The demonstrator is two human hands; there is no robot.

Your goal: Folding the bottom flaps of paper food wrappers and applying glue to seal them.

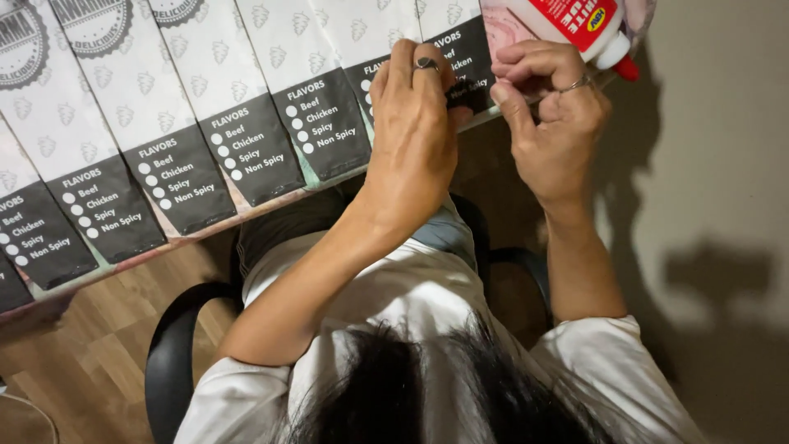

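Note:
Both my hands meet at the near edge of a table (205, 228), on the rightmost paper bag (467, 41) of a row. The bag is white with a black printed band at its end. My left hand (415, 123), a ring on one finger, lies over the black band with fingertips curled onto it. My right hand (552, 115), also ringed, pinches the same bag's edge from the right. A white glue bottle (585, 23) with a red label and red cap sits just beyond my right fingers. I cannot tell whether they touch it.
Several more white-and-black paper bags (246, 140) lie overlapped in a slanted row along the table to the left. I sit on a black chair (168, 353) over a wooden floor (90, 345). A plain beige surface (723, 164) with shadows fills the right.

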